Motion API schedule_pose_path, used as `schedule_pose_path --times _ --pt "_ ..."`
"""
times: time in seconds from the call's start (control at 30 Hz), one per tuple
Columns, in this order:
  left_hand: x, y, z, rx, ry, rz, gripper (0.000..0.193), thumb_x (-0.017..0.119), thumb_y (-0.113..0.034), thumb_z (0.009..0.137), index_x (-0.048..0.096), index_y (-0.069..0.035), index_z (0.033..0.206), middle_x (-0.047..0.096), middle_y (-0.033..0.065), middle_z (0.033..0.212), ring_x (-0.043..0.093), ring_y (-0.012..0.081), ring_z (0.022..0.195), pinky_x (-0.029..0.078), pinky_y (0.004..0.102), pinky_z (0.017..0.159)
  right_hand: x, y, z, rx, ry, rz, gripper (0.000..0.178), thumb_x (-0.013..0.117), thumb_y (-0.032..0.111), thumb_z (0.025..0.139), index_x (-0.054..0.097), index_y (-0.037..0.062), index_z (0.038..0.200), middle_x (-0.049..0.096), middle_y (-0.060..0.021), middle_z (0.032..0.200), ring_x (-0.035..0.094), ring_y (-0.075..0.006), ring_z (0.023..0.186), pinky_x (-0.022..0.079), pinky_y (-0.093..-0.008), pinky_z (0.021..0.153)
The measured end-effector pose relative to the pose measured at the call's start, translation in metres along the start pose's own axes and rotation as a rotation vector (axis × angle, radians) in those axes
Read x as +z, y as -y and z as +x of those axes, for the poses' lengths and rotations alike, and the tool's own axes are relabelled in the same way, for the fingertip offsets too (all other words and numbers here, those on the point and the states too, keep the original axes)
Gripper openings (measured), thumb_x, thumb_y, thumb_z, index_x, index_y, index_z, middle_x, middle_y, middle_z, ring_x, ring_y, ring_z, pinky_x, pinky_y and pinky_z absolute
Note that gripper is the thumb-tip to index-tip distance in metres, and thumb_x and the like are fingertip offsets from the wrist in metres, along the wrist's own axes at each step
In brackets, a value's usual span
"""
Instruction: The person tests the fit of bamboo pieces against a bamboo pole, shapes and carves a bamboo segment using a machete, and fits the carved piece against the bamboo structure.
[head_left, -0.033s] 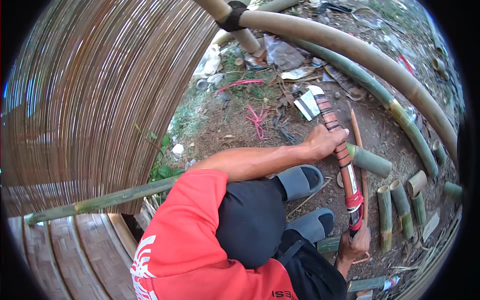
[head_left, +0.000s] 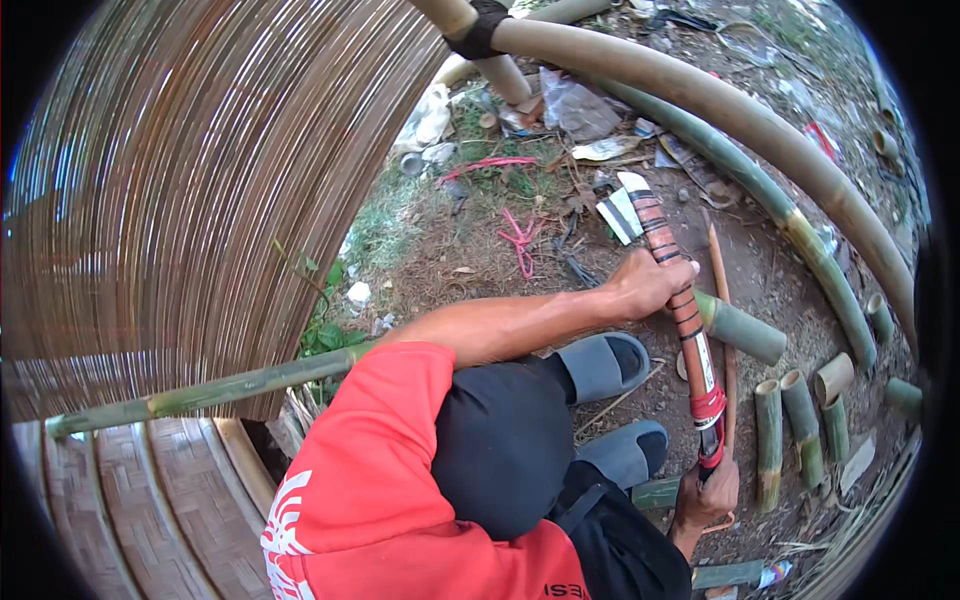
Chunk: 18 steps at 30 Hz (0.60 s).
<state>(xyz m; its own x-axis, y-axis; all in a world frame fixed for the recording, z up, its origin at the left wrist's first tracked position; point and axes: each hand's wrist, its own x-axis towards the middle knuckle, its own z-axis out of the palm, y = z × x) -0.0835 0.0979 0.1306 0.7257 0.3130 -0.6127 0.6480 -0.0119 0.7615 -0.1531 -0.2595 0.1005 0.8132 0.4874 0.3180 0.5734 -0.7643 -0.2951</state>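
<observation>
Here's the long brown sheath (head_left: 688,322), right of the scene's middle, slanting from a white tip (head_left: 632,182) at the far end to a red wrap (head_left: 708,405) at the near end, dark bands ringing much of its length. Both hands are on it! The left hand (head_left: 645,283) reaches over from the left and clamps the banded part, its grip wrapped round the sheath, thumb toward the right. Down at the near end, the right hand (head_left: 710,493) has its grip closed about the sheath's dark end, just below the red wrap; its fingertips are hard to make out from here. Right beside the sheath runs a slim brown strip (head_left: 730,390), down to the right hand; whether the fingers pinch that too, I cannot tell.

A thick green bamboo piece (head_left: 748,330) pokes out to the right behind the sheath, and farther right and nearer stand or lie short bamboo tubes (head_left: 803,425) on the dirt ground (head_left: 650,385). Left of the sheath, two grey sandals (head_left: 598,370), worn by the seated person, point its way. Pink cord (head_left: 518,243) lies farther off, left of the white tip, and over on the far left rises a slatted screen (head_left: 200,200), a bamboo pole (head_left: 210,386) crossing its near edge.
</observation>
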Motion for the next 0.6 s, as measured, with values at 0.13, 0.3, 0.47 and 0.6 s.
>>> schedule_pose_path --times 0.13,0.3,0.47,0.6 --pt "-0.048 0.022 0.006 0.13 -0.19 -0.239 0.029 0.07 -0.033 0.091 0.068 -0.004 0.091 0.071 0.0084 0.09 0.065 0.018 0.079 0.053 0.037 0.076 -0.001 -0.002 0.002 -0.093 0.056 0.044 0.031 0.074 -0.004 0.078 0.069 -0.0046 0.109 0.067 -0.0202 0.086 0.067 -0.0412 0.075 0.053 -0.0476 0.067" --pt "-0.217 0.093 0.0 -0.1 -0.825 -0.39 0.043 0.058 -0.046 0.099 0.066 -0.004 0.097 0.065 0.0049 0.081 0.046 0.0098 0.053 0.041 0.0293 0.049 -0.012 -0.063 -0.101 -0.01 0.184 0.057 0.025 0.078 0.01 0.086 0.07 -0.0048 0.103 0.07 -0.0208 0.09 0.07 -0.0415 0.081 0.057 -0.0465 0.074" --pt "-0.308 0.182 -0.099 -0.148 -0.873 -0.587 0.058 0.049 -0.065 0.102 0.061 -0.008 0.098 0.043 -0.0047 0.065 0.032 0.0074 0.046 0.03 0.0276 0.043 0.017 -0.082 -0.15 0.117 0.217 0.119 0.027 0.081 0.014 0.087 0.069 -0.0046 0.103 0.071 -0.021 0.092 0.071 -0.0391 0.083 0.058 -0.0458 0.078" --pt "-0.277 0.237 -0.119 -0.175 -1.114 -1.16 0.068 0.056 -0.077 0.094 0.055 -0.008 0.095 0.037 -0.0046 0.065 0.036 0.0085 0.051 0.029 0.0265 0.046 0.044 -0.09 -0.139 0.167 0.28 0.231 0.028 0.082 0.015 0.087 0.069 -0.004 0.104 0.071 -0.0202 0.093 0.071 -0.037 0.084 0.058 -0.0448 0.079"
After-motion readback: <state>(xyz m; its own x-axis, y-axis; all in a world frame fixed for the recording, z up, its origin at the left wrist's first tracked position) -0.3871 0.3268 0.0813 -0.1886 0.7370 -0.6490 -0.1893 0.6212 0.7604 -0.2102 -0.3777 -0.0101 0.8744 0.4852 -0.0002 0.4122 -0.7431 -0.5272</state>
